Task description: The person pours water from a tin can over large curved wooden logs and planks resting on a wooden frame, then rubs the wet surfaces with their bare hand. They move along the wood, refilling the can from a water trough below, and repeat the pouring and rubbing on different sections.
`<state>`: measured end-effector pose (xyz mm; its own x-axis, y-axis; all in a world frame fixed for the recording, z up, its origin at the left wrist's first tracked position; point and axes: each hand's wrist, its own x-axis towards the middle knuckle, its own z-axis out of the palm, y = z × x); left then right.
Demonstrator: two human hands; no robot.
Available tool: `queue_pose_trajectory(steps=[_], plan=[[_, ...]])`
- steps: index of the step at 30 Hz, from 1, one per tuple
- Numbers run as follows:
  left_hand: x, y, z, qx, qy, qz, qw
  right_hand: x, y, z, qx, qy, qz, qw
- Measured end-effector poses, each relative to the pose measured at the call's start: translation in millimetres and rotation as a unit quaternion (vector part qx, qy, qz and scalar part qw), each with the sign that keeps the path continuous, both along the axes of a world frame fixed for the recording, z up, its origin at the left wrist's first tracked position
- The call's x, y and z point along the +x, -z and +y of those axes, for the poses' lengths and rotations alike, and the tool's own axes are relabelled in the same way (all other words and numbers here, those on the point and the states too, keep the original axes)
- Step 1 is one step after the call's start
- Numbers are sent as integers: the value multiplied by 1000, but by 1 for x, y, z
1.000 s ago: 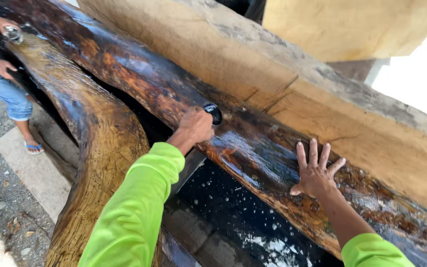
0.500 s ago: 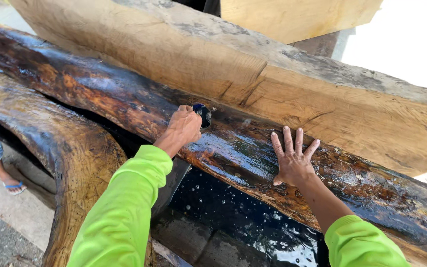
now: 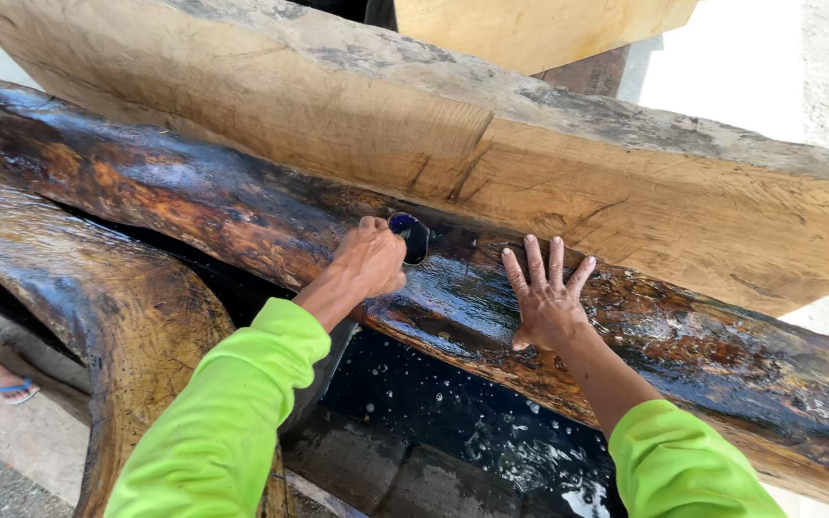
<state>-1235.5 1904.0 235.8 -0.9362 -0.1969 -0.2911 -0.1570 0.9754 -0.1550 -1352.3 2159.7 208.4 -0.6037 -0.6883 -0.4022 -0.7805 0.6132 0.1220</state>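
We see a small dark, rounded pad (image 3: 411, 236) pressed against the wet, glossy face of a long dark slab of wood (image 3: 194, 206) that runs from the upper left down to the lower right. The pad sits near the middle of the slab's length, close under its upper edge, and only its blue-black end shows past the fingers. Our left hand (image 3: 371, 261) is curled shut around it, knuckles up, with the wrist and a bright green sleeve (image 3: 218, 432) trailing back toward the bottom of the view.

Just to the right of the pad, a little apart from it, our right hand (image 3: 546, 299) lies flat and open on the same wet slab, fingers spread and pointing up the slope, holding nothing. Its arm ends in a matching green cuff (image 3: 688, 460) at the lower right.

Above the dark slab, and leaning against its upper edge, stands a pale, dry slab (image 3: 453, 125) with rough saw marks and short cracks. To the lower left, a second dark wet piece of wood (image 3: 117, 317) curves downward. Between the two dark pieces, below our hands, lies a black wet surface (image 3: 453, 422) dotted with drops and foam. At the far left edge, another person's foot in a sandal (image 3: 7, 386) stands on the paved ground (image 3: 11, 451).
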Motion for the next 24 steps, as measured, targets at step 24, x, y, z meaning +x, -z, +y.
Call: queue_pose_trajectory(steps=[24], plan=[[32, 2, -75, -74, -155, 18, 985, -3, 1, 0, -2, 10, -15, 1000]])
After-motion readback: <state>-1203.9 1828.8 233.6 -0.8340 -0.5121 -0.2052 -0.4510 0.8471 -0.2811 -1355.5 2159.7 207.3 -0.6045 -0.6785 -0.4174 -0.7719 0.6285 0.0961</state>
